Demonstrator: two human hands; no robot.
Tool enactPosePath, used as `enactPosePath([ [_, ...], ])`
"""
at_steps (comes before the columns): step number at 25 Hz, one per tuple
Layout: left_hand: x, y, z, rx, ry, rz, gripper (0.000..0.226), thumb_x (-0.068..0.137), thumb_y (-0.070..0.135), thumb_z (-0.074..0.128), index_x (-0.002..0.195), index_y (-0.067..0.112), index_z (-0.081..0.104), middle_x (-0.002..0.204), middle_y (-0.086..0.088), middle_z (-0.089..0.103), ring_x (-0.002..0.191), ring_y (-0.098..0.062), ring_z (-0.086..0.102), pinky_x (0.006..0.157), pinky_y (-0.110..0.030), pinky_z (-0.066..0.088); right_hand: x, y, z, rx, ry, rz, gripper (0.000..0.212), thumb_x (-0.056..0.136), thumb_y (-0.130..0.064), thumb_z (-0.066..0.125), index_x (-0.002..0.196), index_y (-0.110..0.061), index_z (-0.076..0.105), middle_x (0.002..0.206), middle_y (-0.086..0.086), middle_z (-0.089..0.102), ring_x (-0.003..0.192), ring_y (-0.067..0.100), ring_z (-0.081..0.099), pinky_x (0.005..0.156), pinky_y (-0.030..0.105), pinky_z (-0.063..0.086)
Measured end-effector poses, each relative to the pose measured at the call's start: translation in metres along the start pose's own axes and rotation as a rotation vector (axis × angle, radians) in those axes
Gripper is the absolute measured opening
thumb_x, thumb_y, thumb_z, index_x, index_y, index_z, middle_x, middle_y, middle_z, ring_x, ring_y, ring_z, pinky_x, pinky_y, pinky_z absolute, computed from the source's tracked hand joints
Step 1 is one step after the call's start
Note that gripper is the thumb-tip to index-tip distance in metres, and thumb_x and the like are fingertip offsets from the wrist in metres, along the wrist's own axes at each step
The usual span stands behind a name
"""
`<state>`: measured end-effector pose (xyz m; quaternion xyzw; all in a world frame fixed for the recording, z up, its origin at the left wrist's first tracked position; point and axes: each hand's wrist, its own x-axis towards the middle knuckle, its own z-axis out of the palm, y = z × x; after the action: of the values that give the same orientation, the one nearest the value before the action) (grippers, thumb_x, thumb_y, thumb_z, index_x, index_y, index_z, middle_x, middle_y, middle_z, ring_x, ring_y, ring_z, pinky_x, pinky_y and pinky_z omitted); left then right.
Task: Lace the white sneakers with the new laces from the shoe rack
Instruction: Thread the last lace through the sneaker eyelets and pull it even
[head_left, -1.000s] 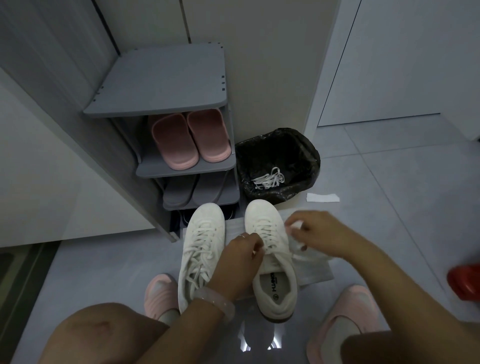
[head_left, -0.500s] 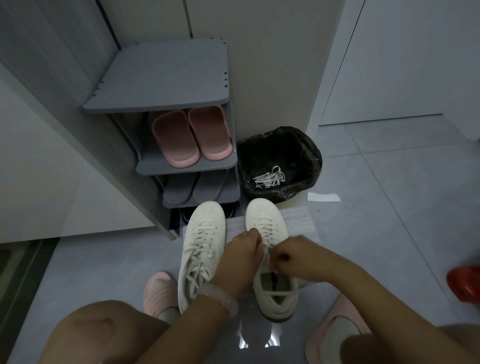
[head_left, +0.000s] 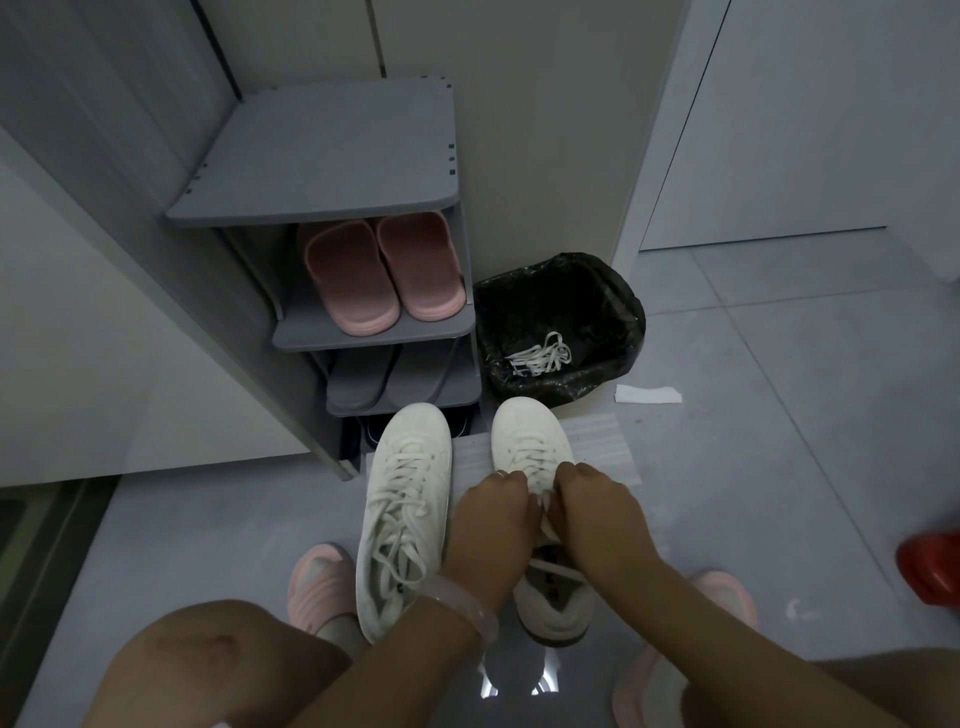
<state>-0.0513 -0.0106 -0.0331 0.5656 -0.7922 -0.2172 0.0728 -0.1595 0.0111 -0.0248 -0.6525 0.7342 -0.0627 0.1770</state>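
While both hands grip its lace, the right sneaker's insole print stays unreadable.

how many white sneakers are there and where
2. One white sneaker lies on the floor in front of the shoe rack, laced. The other lies just right of it, partly covered by the left hand and right hand working its laces.
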Motion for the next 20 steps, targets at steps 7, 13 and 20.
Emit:
enactPosePath([
  [7,0.003,0.001,-0.003,-0.001,0.041,-0.045,0.014,0.093,0.007,0.043,0.102,-0.001,0.051,0.097,-0.018,0.06,0.085,-0.033,0.062,0.069,-0.035,0.044,0.006,0.003,0.004,-0.118,0.002,-0.05,0.027,0.098,-0.018,0.039,0.124,-0.009,0.037,0.107,0.008,0.064,0.091,0.024,0.064,0.072,0.028,0.044],
  [13,0.003,0.002,-0.007,-0.087,0.074,0.015,0.01,0.079,0.001,0.063,0.082,0.002,0.054,0.075,-0.016,0.06,0.062,-0.026,0.061,0.053,-0.03,0.044,0.004,0.006,-0.003,-0.059,0.106,-0.104,0.039,0.061,-0.019,0.084,0.083,-0.009,0.053,0.055,0.003,0.06,0.039,0.015,0.048,0.036,0.018,0.013],
  [20,-0.003,-0.006,-0.001,-0.223,0.074,-0.131,0.032,0.092,0.027,0.048,0.064,0.02,0.035,0.065,0.007,0.04,0.068,-0.012,0.045,0.062,-0.021,0.03,0.002,0.01,-0.001,0.105,0.001,0.116,0.024,0.092,-0.035,0.047,0.077,-0.017,0.039,0.083,0.001,0.05,0.072,0.015,0.047,0.048,0.018,0.027],
])
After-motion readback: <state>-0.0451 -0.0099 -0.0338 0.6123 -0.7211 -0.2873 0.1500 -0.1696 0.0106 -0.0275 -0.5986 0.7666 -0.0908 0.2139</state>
